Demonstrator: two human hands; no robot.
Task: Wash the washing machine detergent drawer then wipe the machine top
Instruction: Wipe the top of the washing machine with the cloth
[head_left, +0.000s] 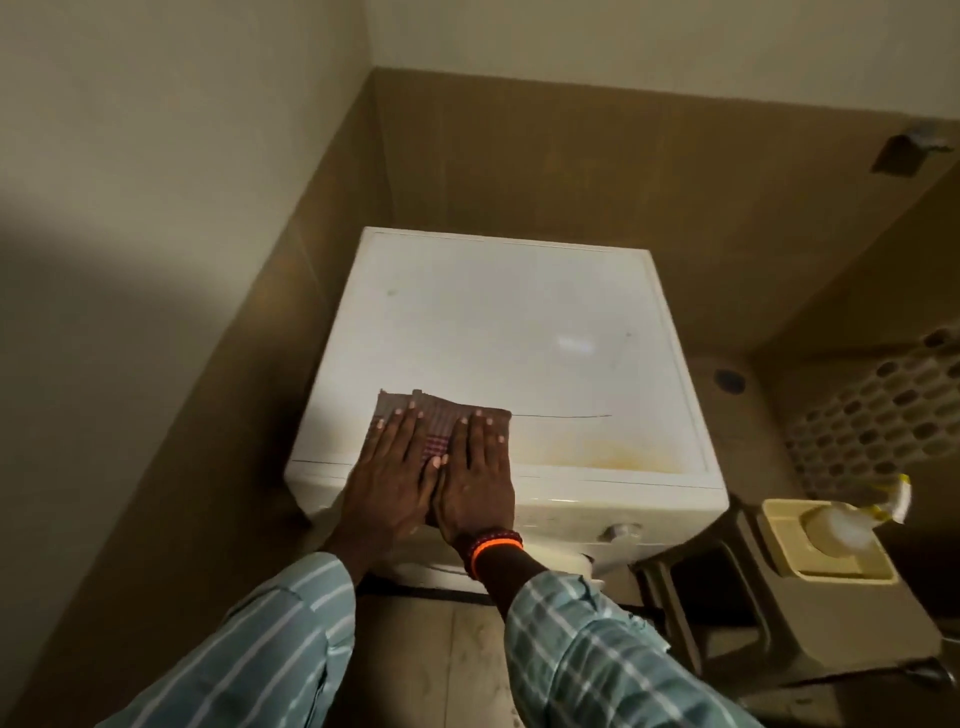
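Note:
A white washing machine (498, 322) stands in a corner, its flat top lit from above. On the near left part of the top lies a folded checked cloth (439, 415), reddish brown. My left hand (387, 478) and my right hand (475, 478) lie side by side on the cloth with straight fingers, pressing it flat against the top. A yellowish stain (613, 452) marks the top near the front edge, to the right of the cloth. A knob (618, 531) shows on the front panel. No detergent drawer can be made out.
Brown tiled walls close in behind and left of the machine. To the right stands a plastic stool (769, 623) with a cream container (826, 540) and a spray bottle (883, 506) on it. A perforated laundry basket (883, 410) sits behind that.

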